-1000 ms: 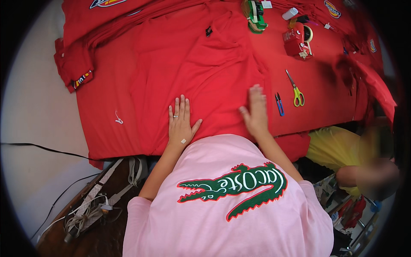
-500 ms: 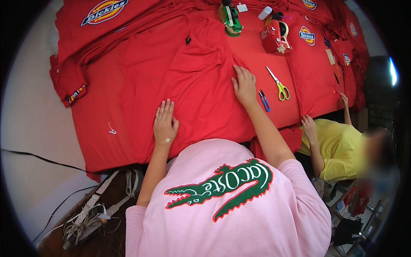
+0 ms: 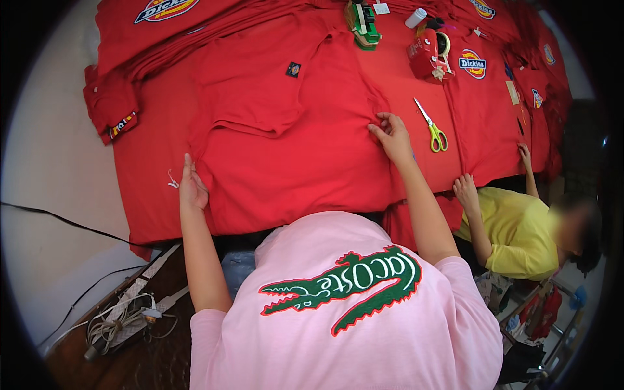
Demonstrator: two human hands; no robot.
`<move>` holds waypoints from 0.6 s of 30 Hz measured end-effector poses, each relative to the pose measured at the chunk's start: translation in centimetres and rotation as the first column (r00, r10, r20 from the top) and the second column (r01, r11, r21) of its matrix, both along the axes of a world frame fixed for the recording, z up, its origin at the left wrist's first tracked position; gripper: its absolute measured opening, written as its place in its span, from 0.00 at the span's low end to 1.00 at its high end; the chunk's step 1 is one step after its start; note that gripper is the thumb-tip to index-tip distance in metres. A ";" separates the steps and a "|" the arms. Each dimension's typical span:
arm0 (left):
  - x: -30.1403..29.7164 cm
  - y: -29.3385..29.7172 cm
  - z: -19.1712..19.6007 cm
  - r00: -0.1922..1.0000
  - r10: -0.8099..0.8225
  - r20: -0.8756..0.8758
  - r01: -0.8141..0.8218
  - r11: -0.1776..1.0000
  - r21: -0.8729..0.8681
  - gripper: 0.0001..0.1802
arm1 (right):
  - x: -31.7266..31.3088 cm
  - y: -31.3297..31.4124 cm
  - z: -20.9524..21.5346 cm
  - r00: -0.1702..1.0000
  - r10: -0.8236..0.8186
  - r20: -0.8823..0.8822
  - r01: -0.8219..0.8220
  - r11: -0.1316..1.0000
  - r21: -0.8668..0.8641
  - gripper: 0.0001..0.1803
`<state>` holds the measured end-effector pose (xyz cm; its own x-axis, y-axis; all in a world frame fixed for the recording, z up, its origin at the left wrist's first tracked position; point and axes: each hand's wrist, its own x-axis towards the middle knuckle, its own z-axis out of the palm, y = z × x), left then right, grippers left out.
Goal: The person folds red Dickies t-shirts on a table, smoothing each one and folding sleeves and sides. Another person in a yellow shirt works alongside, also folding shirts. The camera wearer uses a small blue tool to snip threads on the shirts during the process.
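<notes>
A red T-shirt (image 3: 305, 169) lies spread on the table in front of me, with a small dark patch (image 3: 294, 69) near its upper part. One loose flap of it forms a fold across the middle. At its left edge is my left hand (image 3: 194, 187), fingers stretched upward and held side by side, with no cloth visibly gripped. My right hand (image 3: 394, 140) rests by the shirt's right edge, its fingers bent and a gap showing between thumb and forefinger. Yellow-green scissors (image 3: 437, 138) lie to the right of that hand. My right wrist mostly hides the blue snips.
Stacked red shirts (image 3: 214, 49) fill the far side. A green tool (image 3: 364, 27), a red tape dispenser (image 3: 428, 55) and a white bottle (image 3: 416, 17) stand beyond the scissors. At right, a person in yellow (image 3: 510, 227) handles another red shirt. Cables (image 3: 117, 328) lie at lower left.
Both hands have moved: the left outward to the shirt's left edge, the right slightly down and right. The shirt's wrinkles are smoother, and its dark patch now shows flat.
</notes>
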<state>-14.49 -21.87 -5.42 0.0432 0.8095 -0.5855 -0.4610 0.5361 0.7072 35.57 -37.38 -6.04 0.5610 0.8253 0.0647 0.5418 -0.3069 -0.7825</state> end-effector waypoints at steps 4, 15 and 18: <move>2.0 -2.9 0.0 0.989 -0.142 -0.030 0.142 0.990 0.007 0.38 | 1.3 -1.4 -1.7 0.974 0.077 -0.212 -0.108 0.984 -0.142 0.15; -3.1 2.6 12.1 0.937 -0.347 -0.033 0.318 0.811 0.491 0.27 | 6.5 0.2 16.3 0.834 0.095 -0.543 -0.029 0.991 0.129 0.12; 3.0 10.2 15.5 0.948 -0.182 -0.261 0.298 0.796 0.526 0.28 | 7.2 6.6 17.3 0.847 0.142 -0.512 0.014 0.957 0.289 0.15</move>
<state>-11.44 -11.67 10.05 0.2167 0.9744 -0.0591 -0.1985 0.1032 0.9746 42.76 -30.78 11.26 0.5208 0.8537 0.0032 0.0387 -0.0198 -0.9991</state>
